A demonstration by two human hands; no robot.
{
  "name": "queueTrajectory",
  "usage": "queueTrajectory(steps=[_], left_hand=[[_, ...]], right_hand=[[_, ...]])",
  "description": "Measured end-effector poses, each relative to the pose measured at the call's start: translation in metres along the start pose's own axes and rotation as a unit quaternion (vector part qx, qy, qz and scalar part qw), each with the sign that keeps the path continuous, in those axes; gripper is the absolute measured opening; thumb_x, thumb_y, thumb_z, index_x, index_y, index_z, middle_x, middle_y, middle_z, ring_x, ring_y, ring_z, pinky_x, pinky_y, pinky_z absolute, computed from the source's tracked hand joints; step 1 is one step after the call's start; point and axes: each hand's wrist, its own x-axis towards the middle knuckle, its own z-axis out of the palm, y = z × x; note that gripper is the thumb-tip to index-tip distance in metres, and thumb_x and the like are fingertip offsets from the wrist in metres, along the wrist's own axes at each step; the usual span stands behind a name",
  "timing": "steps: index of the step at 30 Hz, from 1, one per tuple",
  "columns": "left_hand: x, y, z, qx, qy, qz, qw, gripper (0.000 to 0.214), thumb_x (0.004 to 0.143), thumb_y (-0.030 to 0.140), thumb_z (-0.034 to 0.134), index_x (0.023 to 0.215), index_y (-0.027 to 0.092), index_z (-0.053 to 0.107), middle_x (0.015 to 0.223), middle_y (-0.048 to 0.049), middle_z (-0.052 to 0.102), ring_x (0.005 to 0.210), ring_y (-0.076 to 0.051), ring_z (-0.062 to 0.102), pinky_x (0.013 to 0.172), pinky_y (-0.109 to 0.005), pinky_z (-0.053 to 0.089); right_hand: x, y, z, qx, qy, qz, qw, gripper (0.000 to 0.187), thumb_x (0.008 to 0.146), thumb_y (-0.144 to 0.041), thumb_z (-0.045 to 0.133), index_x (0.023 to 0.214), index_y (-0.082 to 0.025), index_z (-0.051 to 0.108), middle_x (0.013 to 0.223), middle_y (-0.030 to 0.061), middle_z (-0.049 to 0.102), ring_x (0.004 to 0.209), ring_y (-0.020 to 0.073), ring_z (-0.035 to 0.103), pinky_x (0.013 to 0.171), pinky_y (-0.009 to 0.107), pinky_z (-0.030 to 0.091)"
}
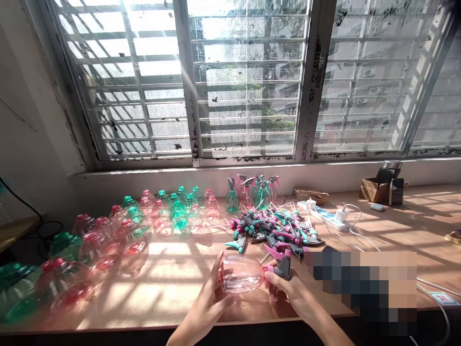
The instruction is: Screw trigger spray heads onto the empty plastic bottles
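My left hand (211,300) cups the base of a clear pink bottle (241,275) lying on its side above the wooden table (173,288), fingers curled round it. At the bottle's neck, my right hand (288,288) grips a pink and grey trigger sprayer head (279,266). A pile of loose sprayer heads (273,230) in pink, teal and grey lies just behind the hands.
Several empty pink and green bottles (144,226) crowd the table's left side. A few bottles with sprayers fitted (252,194) stand by the window sill. A white power strip (324,214) with cables lies right of the pile, a cardboard box (374,190) beyond it.
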Motion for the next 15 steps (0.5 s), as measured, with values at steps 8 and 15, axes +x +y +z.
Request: queueTrajectory(steps=[8,15], left_hand=[[-0.004,0.003,-0.001,-0.001,0.006,-0.012,1.000,0.096,0.089,0.052,0.071,0.161,0.041,0.007,0.164,-0.0064,0.035,0.145,-0.034,0.039,0.122,-0.047,0.029],[-0.002,0.001,-0.003,0.027,0.010,-0.016,0.999,0.096,0.091,0.051,0.069,0.162,0.036,0.005,0.157,-0.0130,0.042,0.148,-0.032,0.035,0.119,-0.047,0.034]], right_hand=[[0.004,0.011,-0.002,0.016,0.003,-0.001,1.000,0.035,0.083,-0.054,0.077,0.083,-0.021,0.066,0.064,-0.0011,0.067,0.053,0.0169,0.060,0.052,0.028,0.045],[0.004,0.015,-0.004,0.008,0.011,-0.007,1.000,0.037,0.081,-0.056,0.077,0.084,-0.022,0.062,0.066,-0.0009,0.068,0.051,0.0171,0.060,0.051,0.028,0.047]])
